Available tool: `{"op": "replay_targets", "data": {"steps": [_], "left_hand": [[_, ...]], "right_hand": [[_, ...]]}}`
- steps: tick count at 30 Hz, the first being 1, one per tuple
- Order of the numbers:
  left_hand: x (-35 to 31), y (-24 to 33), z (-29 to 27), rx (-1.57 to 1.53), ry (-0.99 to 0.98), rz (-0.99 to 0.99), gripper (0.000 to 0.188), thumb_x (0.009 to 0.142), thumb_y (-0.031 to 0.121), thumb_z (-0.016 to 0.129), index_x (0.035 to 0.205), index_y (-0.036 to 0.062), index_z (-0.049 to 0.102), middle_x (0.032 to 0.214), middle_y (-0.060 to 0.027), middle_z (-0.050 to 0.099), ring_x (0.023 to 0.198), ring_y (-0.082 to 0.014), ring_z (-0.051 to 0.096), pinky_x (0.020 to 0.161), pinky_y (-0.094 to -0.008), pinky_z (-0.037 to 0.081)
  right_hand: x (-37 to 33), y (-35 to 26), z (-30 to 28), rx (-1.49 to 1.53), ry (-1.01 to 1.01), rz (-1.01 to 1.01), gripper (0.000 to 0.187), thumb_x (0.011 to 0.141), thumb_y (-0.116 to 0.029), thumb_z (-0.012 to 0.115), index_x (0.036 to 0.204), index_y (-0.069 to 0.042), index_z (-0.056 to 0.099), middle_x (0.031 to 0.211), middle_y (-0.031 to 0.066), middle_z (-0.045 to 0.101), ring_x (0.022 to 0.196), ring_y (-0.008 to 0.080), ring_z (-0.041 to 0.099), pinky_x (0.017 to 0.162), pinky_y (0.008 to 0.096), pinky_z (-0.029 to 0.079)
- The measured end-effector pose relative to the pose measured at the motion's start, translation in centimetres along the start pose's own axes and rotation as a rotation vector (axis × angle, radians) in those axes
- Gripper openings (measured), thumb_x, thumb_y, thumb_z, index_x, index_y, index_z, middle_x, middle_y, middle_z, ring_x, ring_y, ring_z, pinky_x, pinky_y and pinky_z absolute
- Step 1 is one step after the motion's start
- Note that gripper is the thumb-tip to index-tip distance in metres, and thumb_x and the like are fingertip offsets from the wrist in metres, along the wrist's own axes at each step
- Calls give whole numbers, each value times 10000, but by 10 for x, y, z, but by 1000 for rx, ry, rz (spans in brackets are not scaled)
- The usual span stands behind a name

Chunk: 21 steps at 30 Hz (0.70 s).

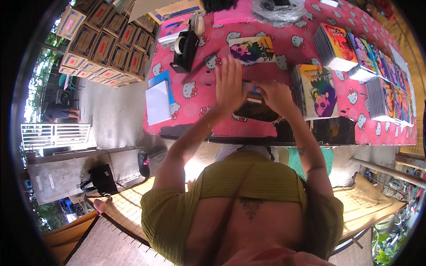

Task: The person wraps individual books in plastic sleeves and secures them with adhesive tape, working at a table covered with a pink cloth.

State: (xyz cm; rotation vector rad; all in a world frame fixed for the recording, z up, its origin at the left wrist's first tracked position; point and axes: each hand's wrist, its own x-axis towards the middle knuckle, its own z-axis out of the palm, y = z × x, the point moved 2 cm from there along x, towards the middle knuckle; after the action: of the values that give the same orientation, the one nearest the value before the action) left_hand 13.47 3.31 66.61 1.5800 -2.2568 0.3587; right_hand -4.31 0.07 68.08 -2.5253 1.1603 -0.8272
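Over the pink, cartoon-printed table cover, my left hand [228,86] is stretched out with its fingers straight and pointing away from me. My right hand [276,96] is closed, its fingers bent in at a small shiny part on a dark, round-cornered object [256,111]; what they grip is hidden. A spiral notebook with a colourful cartoon cover [253,49] lies just beyond both hands. To the right of my right hand stands a stack of similar spiral notebooks [318,95].
A black tape dispenser [186,52] and a white notepad [159,103] on a blue sheet lie at the left. More notebook stacks [336,46] line the right side. Clear plastic wrap [279,13] sits at the back. Cardboard boxes [106,44] are piled beyond the table's left edge.
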Motion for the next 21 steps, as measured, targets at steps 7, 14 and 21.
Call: {"op": "replay_targets", "data": {"steps": [7,14,21], "left_hand": [[-30,14,23,-182,58,11,842,901,470,589,1474,-79,307,1551,-285,266,1459,-422,241,1140,-652,169],[-63,28,28,-141,-72,124,831,928,445,561,1501,-74,255,1576,-283,220,1485,-436,167,1161,-639,111],[-24,31,12,-73,-99,71,909,859,510,620,1500,-42,286,1571,-255,249,1486,-389,202,1136,-643,189]], "right_hand": [[-21,-1,-11,-129,101,7,280,870,-141,640,1148,-154,673,901,71,718,850,295,685,787,432,521],[-16,15,-14,84,9,-42,260,856,-134,658,1113,-152,692,917,98,720,817,313,683,767,439,516],[-5,15,-24,39,-87,7,513,813,-150,732,1297,-127,563,981,139,712,873,369,671,809,435,519]]}}
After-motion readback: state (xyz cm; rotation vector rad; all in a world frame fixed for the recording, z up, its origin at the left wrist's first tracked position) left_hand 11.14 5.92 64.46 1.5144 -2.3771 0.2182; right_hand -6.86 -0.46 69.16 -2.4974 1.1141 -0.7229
